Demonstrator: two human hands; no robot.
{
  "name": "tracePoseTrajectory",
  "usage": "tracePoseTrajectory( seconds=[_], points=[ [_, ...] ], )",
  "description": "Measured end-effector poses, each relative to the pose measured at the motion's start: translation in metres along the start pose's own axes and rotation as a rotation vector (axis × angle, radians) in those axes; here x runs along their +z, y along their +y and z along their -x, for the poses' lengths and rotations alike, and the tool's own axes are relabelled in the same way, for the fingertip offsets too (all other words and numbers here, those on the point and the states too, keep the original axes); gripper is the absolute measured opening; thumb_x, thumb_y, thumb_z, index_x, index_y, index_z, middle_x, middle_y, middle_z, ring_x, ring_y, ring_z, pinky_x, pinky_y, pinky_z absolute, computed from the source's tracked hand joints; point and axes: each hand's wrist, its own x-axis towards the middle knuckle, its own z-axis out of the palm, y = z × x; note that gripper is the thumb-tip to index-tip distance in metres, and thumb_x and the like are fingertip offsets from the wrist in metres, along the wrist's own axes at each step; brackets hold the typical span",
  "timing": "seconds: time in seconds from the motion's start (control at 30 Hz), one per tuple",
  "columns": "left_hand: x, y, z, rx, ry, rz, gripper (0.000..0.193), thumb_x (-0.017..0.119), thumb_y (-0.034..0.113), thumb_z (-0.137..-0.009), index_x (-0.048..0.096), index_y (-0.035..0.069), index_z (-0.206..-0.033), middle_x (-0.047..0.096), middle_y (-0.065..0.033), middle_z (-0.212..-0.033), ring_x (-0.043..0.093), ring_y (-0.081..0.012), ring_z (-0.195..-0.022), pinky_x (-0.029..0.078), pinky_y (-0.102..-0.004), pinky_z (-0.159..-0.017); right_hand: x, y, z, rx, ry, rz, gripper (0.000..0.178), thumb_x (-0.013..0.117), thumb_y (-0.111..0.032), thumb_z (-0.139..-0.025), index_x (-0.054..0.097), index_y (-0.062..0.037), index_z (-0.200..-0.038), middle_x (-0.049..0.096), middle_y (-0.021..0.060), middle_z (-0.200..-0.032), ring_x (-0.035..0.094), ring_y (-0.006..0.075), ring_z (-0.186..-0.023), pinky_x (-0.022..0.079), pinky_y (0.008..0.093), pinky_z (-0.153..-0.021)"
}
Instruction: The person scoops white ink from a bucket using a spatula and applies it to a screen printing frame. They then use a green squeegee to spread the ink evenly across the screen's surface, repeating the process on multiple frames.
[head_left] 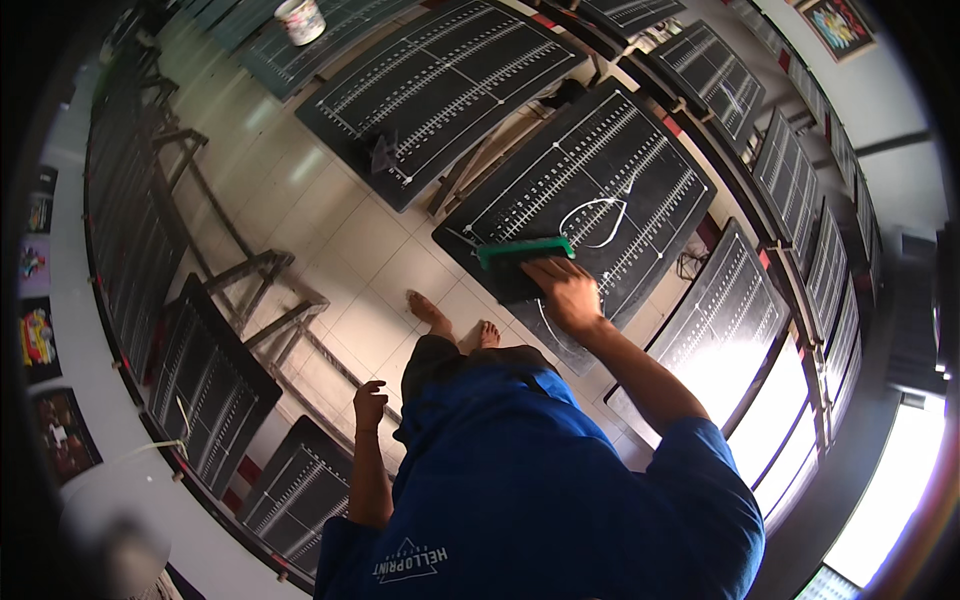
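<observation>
In my right hand [572, 297] is a flat black tool [517, 281] with a green strip along its far edge; its exact kind cannot be made out. The fingers close over its right end. It is at the near left part of a black printing board [590, 185] marked with white ruled lines and ticks. A white teardrop-shaped loop [597, 222] shows on the board just beyond the tool. My left hand [370, 407] hangs low at my left side, fingers loosely curled and partly apart, with nothing visible in it.
Another marked black board [445, 90] lies beyond, with a dark scrap [383, 152] on it. A white bucket [300, 20] stands at the far left. Wooden frames [270, 290] stand at the left; more boards [735, 310] line the right. My bare feet are on the tiled floor [350, 235].
</observation>
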Motion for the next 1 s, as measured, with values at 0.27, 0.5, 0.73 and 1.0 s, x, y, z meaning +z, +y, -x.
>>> tracePoseTrajectory(
  seconds=[0.27,0.5,0.73,1.0],
  points=[
    [0.036,0.013,0.04,-0.171,-0.014,0.275,0.02,0.064,0.011,-0.086,0.072,0.005,-0.104,0.068,-0.008,-0.087,0.066,-0.014,-0.067,0.053,-0.0277,-0.054,-0.025,0.024,-0.05,-0.124,0.043,-0.007,0.044,0.07,-0.007,-0.069,0.07,-0.0185,-0.111,0.069,0.0005,-0.113,0.061,0.0208,-0.111,0.049,0.038,-0.094],
    [0.056,0.015,0.048,-0.177,-0.135,0.494,0.029,0.06,0.016,-0.087,0.068,0.005,-0.113,0.068,-0.0045,-0.087,0.067,-0.0157,-0.071,0.054,-0.029,-0.061,0.001,0.0,-0.111,-0.296,-0.05,0.053,0.048,0.069,-0.01,-0.071,0.067,-0.0213,-0.117,0.065,-0.0056,-0.121,0.055,0.017,-0.12,0.04,0.0364,-0.105],
    [0.087,-0.048,0.074,-0.403,-0.276,0.508,0.03,0.061,0.016,-0.091,0.065,0.008,-0.12,0.068,-0.0059,-0.091,0.067,-0.0171,-0.074,0.053,-0.032,-0.065,-0.014,0.015,-0.042,-0.327,-0.011,-0.034,0.048,0.066,0.002,-0.066,0.072,-0.0192,-0.108,0.069,-0.0039,-0.113,0.061,0.0165,-0.11,0.046,0.0353,-0.093],
    [0.1,-0.077,0.066,-0.461,-0.304,0.458,0.026,0.06,0.014,-0.093,0.064,0.008,-0.118,0.066,-0.0062,-0.094,0.066,-0.0163,-0.07,0.05,-0.0297,-0.058,-0.049,0.061,0.094,-0.218,-0.125,0.043,0.046,0.066,-0.004,-0.069,0.07,-0.0201,-0.111,0.068,-0.0056,-0.115,0.06,0.017,-0.11,0.046,0.0354,-0.094]
  ],
)
